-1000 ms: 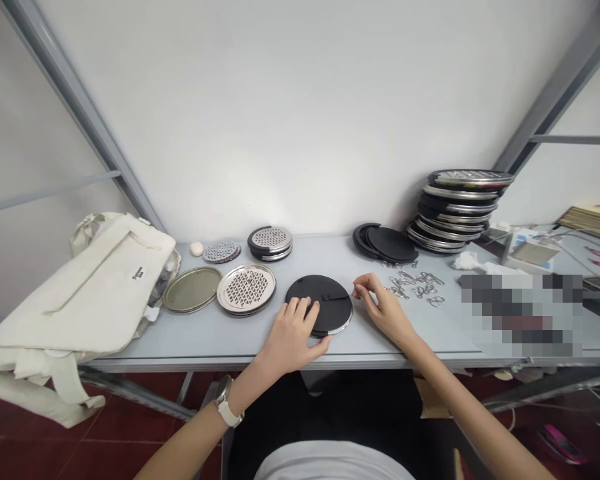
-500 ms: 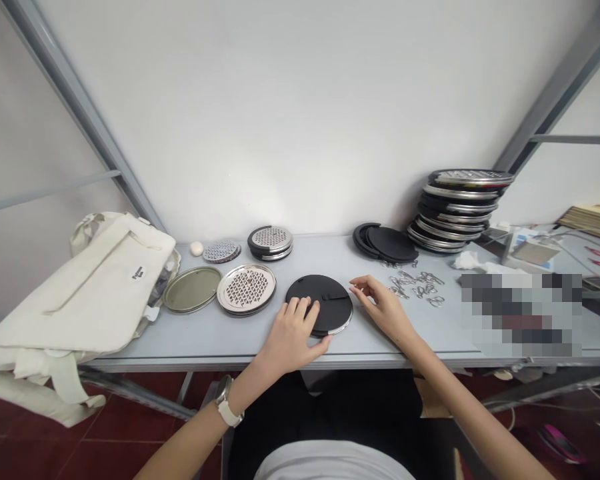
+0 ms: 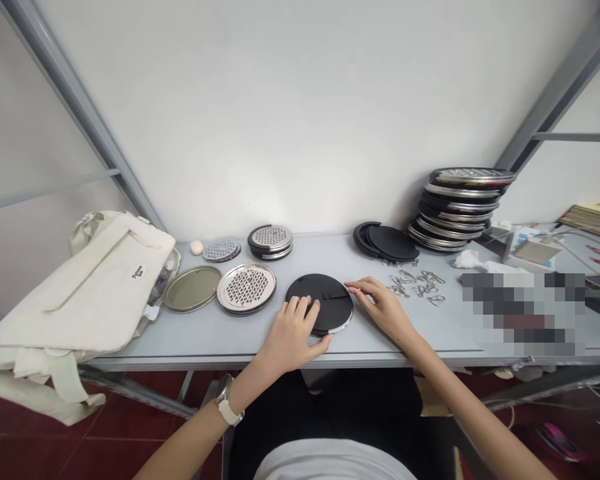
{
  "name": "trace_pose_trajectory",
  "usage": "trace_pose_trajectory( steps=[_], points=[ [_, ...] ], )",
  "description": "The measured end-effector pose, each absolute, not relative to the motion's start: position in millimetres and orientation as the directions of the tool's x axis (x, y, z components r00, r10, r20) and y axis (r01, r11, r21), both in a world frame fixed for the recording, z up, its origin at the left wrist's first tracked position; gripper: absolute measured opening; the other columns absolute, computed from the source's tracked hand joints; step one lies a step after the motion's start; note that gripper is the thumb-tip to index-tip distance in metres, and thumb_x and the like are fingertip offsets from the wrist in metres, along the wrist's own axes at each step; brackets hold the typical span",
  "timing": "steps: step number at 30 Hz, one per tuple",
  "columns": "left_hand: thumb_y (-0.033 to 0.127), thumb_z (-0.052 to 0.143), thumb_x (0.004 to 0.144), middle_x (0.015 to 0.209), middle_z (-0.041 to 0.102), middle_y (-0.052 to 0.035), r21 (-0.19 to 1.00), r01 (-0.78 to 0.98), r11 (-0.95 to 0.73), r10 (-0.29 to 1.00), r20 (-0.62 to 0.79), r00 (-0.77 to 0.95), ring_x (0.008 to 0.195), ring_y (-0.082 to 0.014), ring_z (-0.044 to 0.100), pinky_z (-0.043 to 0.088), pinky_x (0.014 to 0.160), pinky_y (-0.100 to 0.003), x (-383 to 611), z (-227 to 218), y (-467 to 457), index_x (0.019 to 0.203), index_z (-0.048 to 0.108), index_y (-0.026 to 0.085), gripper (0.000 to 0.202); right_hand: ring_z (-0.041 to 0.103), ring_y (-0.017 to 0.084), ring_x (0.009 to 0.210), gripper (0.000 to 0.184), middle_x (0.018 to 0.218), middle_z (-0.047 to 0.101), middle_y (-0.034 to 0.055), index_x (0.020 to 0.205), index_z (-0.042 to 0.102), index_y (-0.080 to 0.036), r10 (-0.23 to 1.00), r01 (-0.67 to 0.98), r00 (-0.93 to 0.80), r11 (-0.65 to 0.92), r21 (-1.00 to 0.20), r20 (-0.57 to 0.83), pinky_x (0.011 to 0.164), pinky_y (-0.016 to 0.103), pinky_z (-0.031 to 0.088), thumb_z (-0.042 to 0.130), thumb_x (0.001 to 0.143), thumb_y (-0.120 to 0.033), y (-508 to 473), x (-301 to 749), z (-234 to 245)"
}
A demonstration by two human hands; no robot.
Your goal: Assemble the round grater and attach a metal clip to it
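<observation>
Grey desk, front edge: disc lies under the left hand, grip open, flat. Right hand touches its right rim; whether it pinches anything is unclear. Firm left pressure should prevent sliding.

The right hand has slid leftward, away from the loose metal clips, toward the black disc. A second ago its fingertips were pinched together just off the disc's right side; now they are stretched out and meet its right rim.
</observation>
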State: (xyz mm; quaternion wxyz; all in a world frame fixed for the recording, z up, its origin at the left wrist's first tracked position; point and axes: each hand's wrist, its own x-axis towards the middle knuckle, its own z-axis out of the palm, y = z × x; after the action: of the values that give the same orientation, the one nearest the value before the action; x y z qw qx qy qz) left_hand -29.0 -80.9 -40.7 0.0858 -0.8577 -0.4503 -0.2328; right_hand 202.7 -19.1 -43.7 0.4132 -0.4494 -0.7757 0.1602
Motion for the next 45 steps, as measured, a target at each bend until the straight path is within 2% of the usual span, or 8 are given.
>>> trace_pose_trajectory(
  steps=[13, 20, 28, 45],
  points=[
    [0.044, 0.054, 0.086, 0.121, 0.056, -0.0152, 0.053, 0.815, -0.577, 0.736, 0.467, 0.491, 0.109, -0.0312, 0.048, 0.042, 0.095, -0.046, -29.0, -40.4, -80.4, 0.128, 0.052, 0.009, 0.054, 0.061, 0.023, 0.092, 0.03, 0.095, 0.061, 0.0079, 0.114, 0.068, -0.025, 0.787, 0.526, -0.338, 0.613, -0.59, 0.516, 0.085, 0.039, 0.051, 0.046, 0.094, -0.026, -19.3, 201.1, -45.0],
    [0.044, 0.054, 0.086, 0.12, 0.056, -0.0151, 0.046, 0.814, -0.579, 0.731, 0.472, 0.494, 0.108, -0.0312, 0.048, 0.042, 0.094, -0.047, -28.8, -40.5, -80.5, 0.127, 0.052, 0.01, 0.054, 0.059, 0.022, 0.09, 0.032, 0.095, 0.058, 0.0084, 0.119, 0.065, -0.023, 0.788, 0.52, -0.347, 0.613, -0.594, 0.509, 0.084, 0.039, 0.05, 0.044, 0.095, -0.024, -17.6, 202.9, -48.6],
    [0.044, 0.054, 0.086, 0.12, 0.056, -0.0152, 0.047, 0.816, -0.576, 0.735, 0.467, 0.491, 0.109, -0.0309, 0.048, 0.042, 0.094, -0.046, -29.0, -40.3, -81.1, 0.128, 0.052, 0.009, 0.054, 0.059, 0.022, 0.086, 0.032, 0.089, 0.057, 0.007, 0.119, 0.065, -0.024, 0.784, 0.504, -0.359, 0.62, -0.602, 0.507, 0.081, 0.038, 0.05, 0.043, 0.096, -0.024, -17.1, 202.7, -48.3],
    [0.044, 0.054, 0.086, 0.121, 0.056, -0.0151, 0.049, 0.814, -0.578, 0.734, 0.467, 0.493, 0.108, -0.0311, 0.048, 0.042, 0.094, -0.046, -29.1, -40.5, -80.7, 0.128, 0.052, 0.01, 0.055, 0.061, 0.021, 0.089, 0.025, 0.094, 0.059, 0.0066, 0.112, 0.062, -0.021, 0.822, 0.499, -0.351, 0.569, -0.654, 0.448, 0.085, 0.037, 0.048, 0.048, 0.093, -0.025, -16.8, 203.7, -47.2]
  ],
)
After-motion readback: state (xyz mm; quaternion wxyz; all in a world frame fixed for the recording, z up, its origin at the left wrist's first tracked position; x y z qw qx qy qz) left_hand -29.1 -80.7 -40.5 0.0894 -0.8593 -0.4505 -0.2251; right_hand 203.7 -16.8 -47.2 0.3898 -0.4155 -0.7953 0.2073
